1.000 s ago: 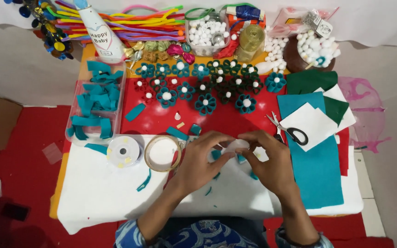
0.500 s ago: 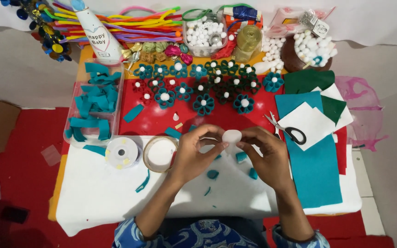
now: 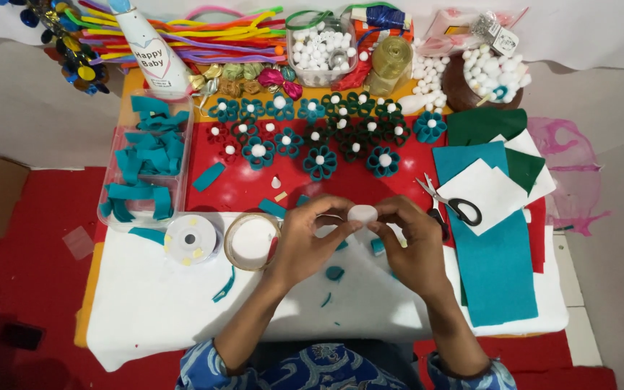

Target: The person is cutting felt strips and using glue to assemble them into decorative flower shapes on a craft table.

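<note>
**Both hands pinch a white foam ball above the craft table**

The left hand [image 3: 310,242] and the right hand [image 3: 414,242] meet at the centre of the table. Between their fingertips they grasp one small round white foam ball [image 3: 362,214], held just above the white table covering [image 3: 153,310]. The left thumb and forefinger close on the ball from the left; the right fingers close on it from the right. Both forearms enter from the bottom edge, above blue patterned clothing [image 3: 312,368].

Just left of the left hand lies a flat ring of clear adhesive tape [image 3: 248,240]. Beside it, further left, sits a white spool with a round centre hole [image 3: 191,239]. Small teal felt scraps [image 3: 334,273] lie on the white covering under and between the hands.

Just right of the right hand rest black-handled scissors [image 3: 451,204], partly on a white paper square [image 3: 490,192]. This square overlaps a long teal felt sheet [image 3: 496,267] and dark green felt pieces [image 3: 485,124].

Beyond the hands, on a red felt sheet [image 3: 240,184], stand rows of teal and dark green felt flowers with white ball centres [image 3: 319,160]. At the left edge, a clear plastic tray [image 3: 146,170] holds curled teal felt strips. Along the far edge lie coloured pipe cleaners [image 3: 211,32], a clear tub of white balls [image 3: 321,49] and a brown bowl of white balls [image 3: 482,79].
</note>
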